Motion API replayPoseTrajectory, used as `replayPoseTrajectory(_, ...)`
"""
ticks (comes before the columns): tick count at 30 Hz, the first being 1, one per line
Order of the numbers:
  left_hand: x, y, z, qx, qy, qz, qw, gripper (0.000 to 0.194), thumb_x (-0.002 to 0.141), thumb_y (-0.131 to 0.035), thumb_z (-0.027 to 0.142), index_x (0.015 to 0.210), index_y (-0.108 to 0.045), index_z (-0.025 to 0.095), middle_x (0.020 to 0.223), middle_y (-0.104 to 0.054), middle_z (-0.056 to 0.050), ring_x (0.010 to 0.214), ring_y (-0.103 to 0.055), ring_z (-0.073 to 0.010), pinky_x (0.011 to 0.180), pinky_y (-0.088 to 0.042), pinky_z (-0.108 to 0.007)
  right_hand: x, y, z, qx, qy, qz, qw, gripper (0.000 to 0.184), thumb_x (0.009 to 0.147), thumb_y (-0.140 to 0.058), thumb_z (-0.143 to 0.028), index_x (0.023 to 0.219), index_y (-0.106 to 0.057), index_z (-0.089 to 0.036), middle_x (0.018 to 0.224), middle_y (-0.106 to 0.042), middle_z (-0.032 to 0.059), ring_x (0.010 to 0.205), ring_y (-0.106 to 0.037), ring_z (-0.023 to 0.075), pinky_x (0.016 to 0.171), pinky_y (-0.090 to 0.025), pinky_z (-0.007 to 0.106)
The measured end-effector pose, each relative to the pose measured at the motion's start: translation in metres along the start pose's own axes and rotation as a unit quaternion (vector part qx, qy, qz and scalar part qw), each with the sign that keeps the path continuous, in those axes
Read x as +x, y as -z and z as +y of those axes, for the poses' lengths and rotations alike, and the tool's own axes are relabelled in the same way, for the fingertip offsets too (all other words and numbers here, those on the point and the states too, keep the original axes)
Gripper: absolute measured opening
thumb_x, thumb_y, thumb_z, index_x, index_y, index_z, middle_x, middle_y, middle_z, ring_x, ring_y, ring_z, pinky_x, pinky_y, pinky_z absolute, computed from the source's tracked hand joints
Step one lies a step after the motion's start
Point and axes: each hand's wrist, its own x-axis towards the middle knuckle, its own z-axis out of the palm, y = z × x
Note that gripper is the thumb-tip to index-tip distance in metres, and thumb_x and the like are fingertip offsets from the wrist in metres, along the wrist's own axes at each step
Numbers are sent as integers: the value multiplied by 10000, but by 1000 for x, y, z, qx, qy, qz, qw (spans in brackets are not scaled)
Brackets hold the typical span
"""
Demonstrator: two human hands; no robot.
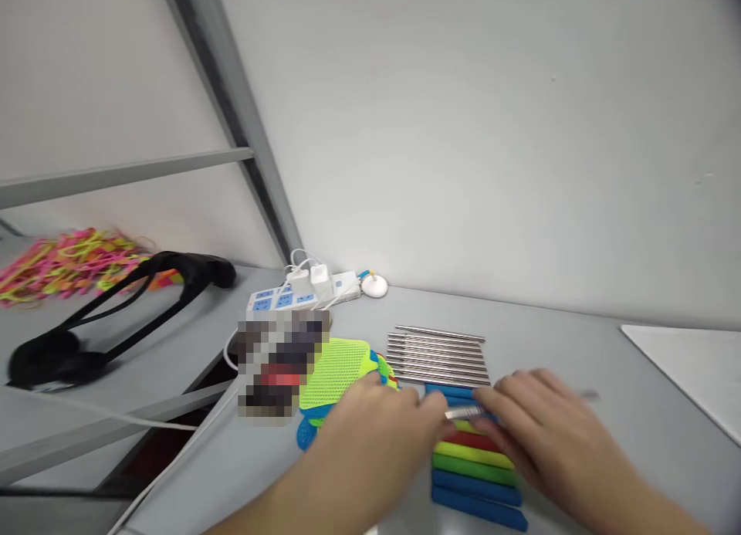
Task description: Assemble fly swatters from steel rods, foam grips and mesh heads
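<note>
Both of my hands are closed and meet over the coloured tubes. A shiny metal rod (461, 414) runs between them, blurred by motion. My right hand (541, 423) grips it, and a blurred length sticks out beyond the knuckles. The fingers of my left hand (385, 423) pinch at the rod's left end. Under the hands lies a row of soft-looking tubes in blue, green, yellow and red, with a green tube (475, 468) and a blue tube (478, 508) in front. Behind them several bare metal rods (437, 356) lie side by side.
Left of my left hand are lime-green mesh pieces (339, 373) with blue edges. A power strip (272, 299) with white plugs and a white round base (374, 286) stand near the wall. A black headset-like frame (191, 276) and colourful cords (75, 261) lie left. A white board (688, 365) lies right.
</note>
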Motion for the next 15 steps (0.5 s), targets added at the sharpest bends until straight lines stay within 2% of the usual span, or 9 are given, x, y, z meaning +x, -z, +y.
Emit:
replayPoseTrajectory(2, -6, 26, -27, 19, 83, -15, 996, 270, 987, -450, 392, 798, -562, 234, 637, -632, 26, 552, -591, -195, 569, -349, -309, 21, -1, 5, -31, -61, 91, 993, 250, 954, -515, -259, 1183, -548, -163, 1027, -619, 123, 930, -581, 274, 846, -415, 448)
replayPoseTrajectory(4, -13, 49, -52, 23, 176, 8, 984, 323, 1008, -379, 387, 795, -562, 229, 682, -633, 11, 605, -591, -192, 570, -333, -299, 38, -8, 7, -24, -148, 156, 976, 420, 940, -520, -245, 1332, -459, -109, 1285, -510, 217, 1204, -471, 354, 990, -363, 532)
replayPoseTrajectory(5, -17, 56, -61, 18, 207, 21, 978, 328, 1013, -361, 382, 810, -568, 228, 712, -637, 4, 632, -592, -192, 568, -328, -295, 45, -14, 6, -7, -170, 163, 972, 456, 939, -510, -236, 1363, -428, -91, 1351, -459, 234, 1272, -418, 363, 1022, -353, 538)
replayPoseTrajectory(7, -23, 61, -73, 8, 237, 43, 970, 305, 1016, -351, 365, 878, -590, 233, 768, -639, -3, 692, -598, -197, 580, -333, -294, 57, -28, -6, 32, -145, 122, 981, 423, 940, -494, -220, 1345, -454, -107, 1402, -435, 217, 1323, -386, 346, 1039, -375, 511)
replayPoseTrajectory(10, -25, 54, -74, 13, 206, 55, 977, 216, 1002, -400, 298, 1034, -611, 263, 813, -617, -4, 769, -592, -208, 633, -354, -313, 74, -48, -37, 58, -10, 17, 998, 324, 938, -508, -223, 1251, -551, -154, 1413, -482, 172, 1344, -395, 332, 1041, -401, 505)
replayPoseTrajectory(12, -23, 47, -69, 24, 172, 60, 983, 223, 962, -468, 223, 1134, -598, 282, 803, -585, -2, 788, -569, -210, 666, -361, -325, 86, -57, -61, 81, 61, -34, 994, 438, 931, -536, -290, 1338, -501, -132, 1440, -477, 180, 1360, -385, 345, 1051, -400, 527)
replayPoseTrajectory(15, -17, 38, -61, 37, 108, 102, 988, 446, 888, -536, 134, 1301, -513, 301, 820, -556, -3, 786, -523, -200, 688, -366, -328, 102, -65, -86, 149, 101, -103, 978, 608, 905, -572, -431, 1431, -418, -168, 1404, -532, 145, 1299, -461, 335, 1026, -441, 527)
